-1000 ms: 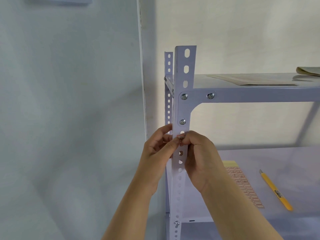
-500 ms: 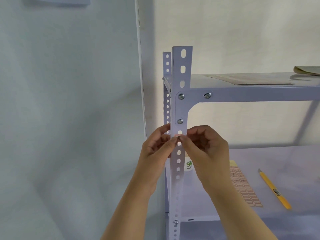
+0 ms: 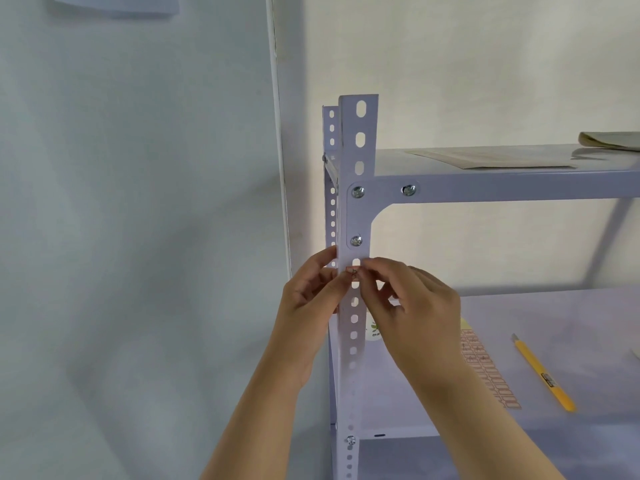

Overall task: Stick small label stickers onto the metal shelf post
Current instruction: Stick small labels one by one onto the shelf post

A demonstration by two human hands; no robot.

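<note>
label sticker (image 3: 353,271) on shelf post (image 3: 347,150) | left hand (image 3: 308,301), right hand (image 3: 417,301) pinch it

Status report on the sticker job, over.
Left hand grips shelf post, thumb by label sticker. Right hand pinches its right end. Sticker lies across post face, below the bolt. Nothing blocking.

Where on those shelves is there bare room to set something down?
Lower shelf: the bare strip between the sticker sheet and the yellow knife, and the stretch behind both. Top shelf: the corner between the post and the flat paper. Crowded at the post, where the left hand and right hand meet on the label.
</note>
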